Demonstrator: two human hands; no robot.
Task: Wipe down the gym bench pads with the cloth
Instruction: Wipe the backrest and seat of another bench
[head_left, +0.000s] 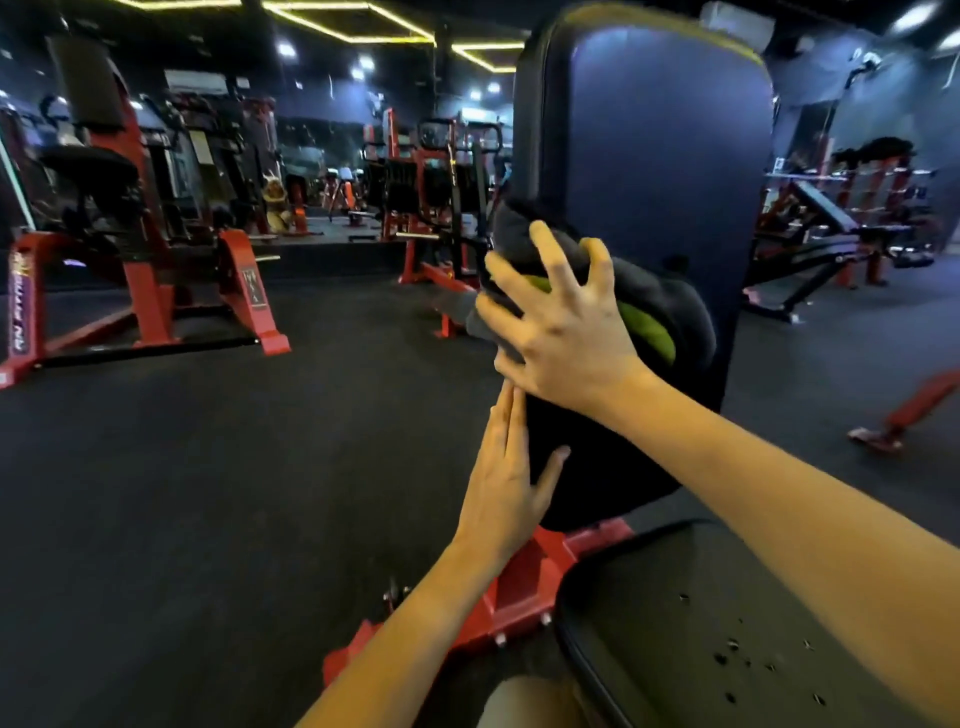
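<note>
Dark rubber floor runs out to red weight machines from 9 to 12 o'clock, under yellow ceiling light strips (the room is dim and bluish). The bench's back pad stands upright at 1 o'clock, long axis running 6 to 12, its face toward me. The seat pad lies at 5 o'clock beside the red frame. My right hand presses the grey-and-green cloth against the back pad's left edge, fingers spread wide. The bunched cloth stretches from 10 toward 4 o'clock. Below it, my left hand lies flat along the pad's side, fingers straight and together, thumb on the front.
</note>
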